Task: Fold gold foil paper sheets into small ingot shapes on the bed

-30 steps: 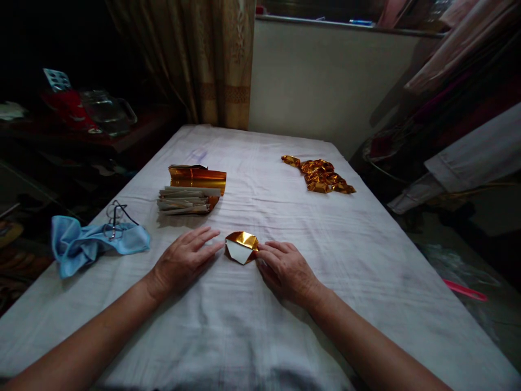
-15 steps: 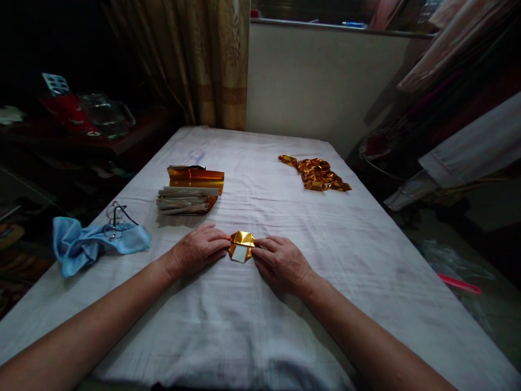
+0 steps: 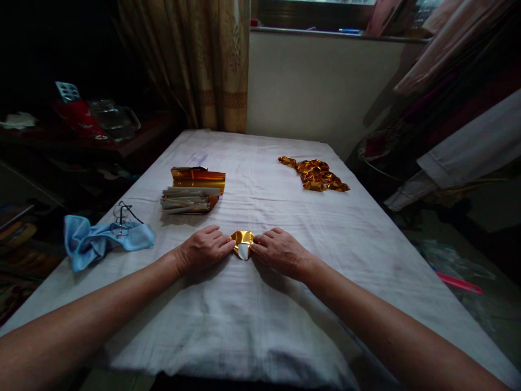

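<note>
A small piece of folded gold foil paper (image 3: pixel 244 237), with a pale patch at its near side, lies between my hands on the white cloth. My left hand (image 3: pixel 207 248) pinches its left edge. At the right edge, my right hand (image 3: pixel 280 252) grips it with thumb and fingers. Beyond my left hand is a stack of foil sheets (image 3: pixel 189 200), pale backs showing, with a curved gold sheet (image 3: pixel 199 178) behind it. Several folded gold foil pieces (image 3: pixel 317 172) sit in a heap at the far right.
On the left of the cloth-covered table (image 3: pixel 260 315) are a light blue cloth (image 3: pixel 101 241) and eyeglasses (image 3: pixel 121 217) on top of it. A glass jug (image 3: pixel 114 119) stands on a dark side table. Clothes (image 3: pixel 472 141) hang at the right.
My fingers have pressed closer on the foil paper, and its near part looks shorter and its sides more drawn in. The view has shifted slightly; the heap and stack stay put.
</note>
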`<move>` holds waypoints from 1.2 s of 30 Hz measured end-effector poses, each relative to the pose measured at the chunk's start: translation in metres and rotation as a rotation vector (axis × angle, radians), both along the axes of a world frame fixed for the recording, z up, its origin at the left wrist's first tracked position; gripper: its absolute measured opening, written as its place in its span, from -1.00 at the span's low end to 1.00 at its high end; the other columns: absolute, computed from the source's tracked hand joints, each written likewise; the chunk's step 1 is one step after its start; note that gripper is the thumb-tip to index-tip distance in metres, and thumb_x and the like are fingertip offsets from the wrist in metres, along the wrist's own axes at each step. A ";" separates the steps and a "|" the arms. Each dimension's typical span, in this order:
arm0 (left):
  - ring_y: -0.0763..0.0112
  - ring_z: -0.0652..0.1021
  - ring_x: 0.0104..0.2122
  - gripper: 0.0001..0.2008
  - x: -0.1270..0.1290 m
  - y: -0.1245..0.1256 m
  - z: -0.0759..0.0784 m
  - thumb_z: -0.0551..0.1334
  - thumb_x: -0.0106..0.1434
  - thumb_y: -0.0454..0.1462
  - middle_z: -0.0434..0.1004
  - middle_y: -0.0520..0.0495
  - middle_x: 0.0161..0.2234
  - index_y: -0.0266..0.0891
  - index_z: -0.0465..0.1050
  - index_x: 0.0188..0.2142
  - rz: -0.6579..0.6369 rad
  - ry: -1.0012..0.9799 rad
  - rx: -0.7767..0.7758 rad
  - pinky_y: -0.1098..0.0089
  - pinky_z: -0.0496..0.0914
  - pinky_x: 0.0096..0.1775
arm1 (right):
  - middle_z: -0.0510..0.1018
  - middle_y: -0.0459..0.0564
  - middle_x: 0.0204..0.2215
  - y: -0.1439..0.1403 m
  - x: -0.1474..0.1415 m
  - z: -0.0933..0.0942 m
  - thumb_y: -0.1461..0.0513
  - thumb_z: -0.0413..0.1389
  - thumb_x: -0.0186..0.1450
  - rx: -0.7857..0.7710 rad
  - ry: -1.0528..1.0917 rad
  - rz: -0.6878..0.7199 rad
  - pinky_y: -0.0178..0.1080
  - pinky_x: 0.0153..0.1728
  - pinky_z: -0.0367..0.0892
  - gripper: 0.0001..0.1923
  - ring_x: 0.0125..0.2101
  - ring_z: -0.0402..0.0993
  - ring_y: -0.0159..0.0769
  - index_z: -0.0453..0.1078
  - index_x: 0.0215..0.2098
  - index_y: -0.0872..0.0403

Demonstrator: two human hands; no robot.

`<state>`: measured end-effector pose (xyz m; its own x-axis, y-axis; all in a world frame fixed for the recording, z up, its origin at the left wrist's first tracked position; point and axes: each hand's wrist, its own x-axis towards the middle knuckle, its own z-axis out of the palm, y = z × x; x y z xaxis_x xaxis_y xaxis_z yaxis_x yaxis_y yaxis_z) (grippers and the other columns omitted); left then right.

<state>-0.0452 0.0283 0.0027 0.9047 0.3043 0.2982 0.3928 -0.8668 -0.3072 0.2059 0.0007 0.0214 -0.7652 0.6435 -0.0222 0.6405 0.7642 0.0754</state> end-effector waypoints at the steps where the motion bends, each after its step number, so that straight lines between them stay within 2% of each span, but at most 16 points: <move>1: 0.40 0.52 -0.37 -0.77 0.000 -0.001 0.000 0.03 0.43 -0.39 0.58 -0.06 -0.33 -0.23 0.46 -0.19 0.008 0.000 0.006 0.31 0.38 -0.17 | 0.59 0.05 -0.17 0.000 -0.001 0.000 0.25 0.00 0.46 0.001 -0.001 -0.008 -0.20 -0.26 0.17 -0.81 -0.29 0.46 -0.27 0.45 -0.11 0.08; 6: 0.38 0.51 -0.38 -0.80 0.002 -0.002 0.000 0.06 0.42 -0.40 0.57 -0.03 -0.33 -0.23 0.46 -0.23 0.034 -0.026 0.021 0.31 0.34 -0.21 | 0.59 0.04 -0.14 -0.005 0.000 -0.008 0.17 0.05 0.43 0.015 0.060 -0.070 -0.18 -0.22 0.18 -0.78 -0.23 0.45 -0.22 0.48 -0.09 0.06; 10: 0.36 0.50 -0.39 -0.84 0.005 -0.003 -0.001 0.12 0.40 -0.35 0.57 0.00 -0.36 -0.21 0.46 -0.29 0.071 -0.097 -0.043 0.30 0.33 -0.23 | 0.57 0.05 -0.10 -0.010 0.000 -0.017 0.09 0.13 0.37 0.044 0.174 -0.114 -0.17 -0.17 0.21 -0.74 -0.17 0.43 -0.19 0.48 -0.07 0.05; 14: 0.32 0.49 -0.38 -0.82 0.007 -0.006 -0.004 0.14 0.38 -0.29 0.56 -0.02 -0.39 -0.21 0.48 -0.33 0.151 -0.162 -0.103 0.30 0.33 -0.25 | 0.59 0.03 -0.14 -0.009 -0.002 -0.026 0.16 0.06 0.43 0.066 0.248 -0.181 -0.20 -0.18 0.21 -0.80 -0.20 0.43 -0.24 0.50 -0.15 0.04; 18: 0.31 0.50 -0.30 -0.86 0.007 -0.011 -0.008 0.16 0.34 -0.31 0.56 -0.05 -0.33 -0.21 0.50 -0.30 0.215 -0.226 -0.190 0.30 0.35 -0.18 | 0.59 0.03 -0.15 -0.005 -0.002 -0.032 0.21 0.04 0.43 0.047 0.337 -0.199 -0.23 -0.16 0.24 -0.80 -0.22 0.43 -0.27 0.50 -0.17 0.06; 23: 0.30 0.50 -0.25 -0.87 0.006 -0.017 -0.011 0.20 0.35 -0.25 0.56 -0.06 -0.27 -0.18 0.52 -0.25 0.316 -0.301 -0.306 0.29 0.33 -0.15 | 0.59 0.04 -0.21 -0.004 -0.004 -0.028 0.22 0.03 0.43 -0.005 0.375 -0.281 -0.24 -0.15 0.26 -0.78 -0.23 0.44 -0.26 0.51 -0.20 0.09; 29: 0.24 0.50 -0.26 -0.75 0.015 -0.012 -0.006 0.17 0.40 -0.16 0.54 -0.06 -0.34 -0.21 0.50 -0.34 0.558 -0.268 -0.457 0.26 0.28 -0.20 | 0.56 0.01 -0.28 0.002 -0.016 -0.016 0.14 -0.04 0.47 -0.074 0.262 -0.553 -0.29 -0.32 0.22 -0.70 -0.28 0.46 -0.28 0.50 -0.25 0.06; 32: 0.21 0.50 -0.25 -0.75 0.023 -0.010 0.001 0.17 0.38 -0.16 0.53 -0.08 -0.34 -0.22 0.48 -0.37 0.669 -0.219 -0.470 0.25 0.26 -0.21 | 0.58 -0.01 -0.28 0.007 -0.021 -0.013 0.12 -0.01 0.45 -0.106 0.242 -0.636 -0.29 -0.34 0.19 -0.73 -0.29 0.48 -0.28 0.49 -0.24 0.03; 36: 0.19 0.49 -0.25 -0.80 0.031 -0.010 0.005 0.20 0.36 -0.18 0.52 -0.08 -0.34 -0.22 0.45 -0.36 0.741 -0.192 -0.447 0.25 0.25 -0.22 | 0.59 -0.01 -0.27 0.007 -0.024 -0.016 0.16 0.03 0.43 -0.111 0.265 -0.684 -0.29 -0.33 0.18 -0.81 -0.28 0.47 -0.27 0.46 -0.22 0.04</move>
<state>-0.0139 0.0179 0.0074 0.3750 0.9168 0.1373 0.9110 -0.3919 0.1284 0.1822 0.0077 0.0058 -0.1829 0.9830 0.0153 0.9622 0.1822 -0.2024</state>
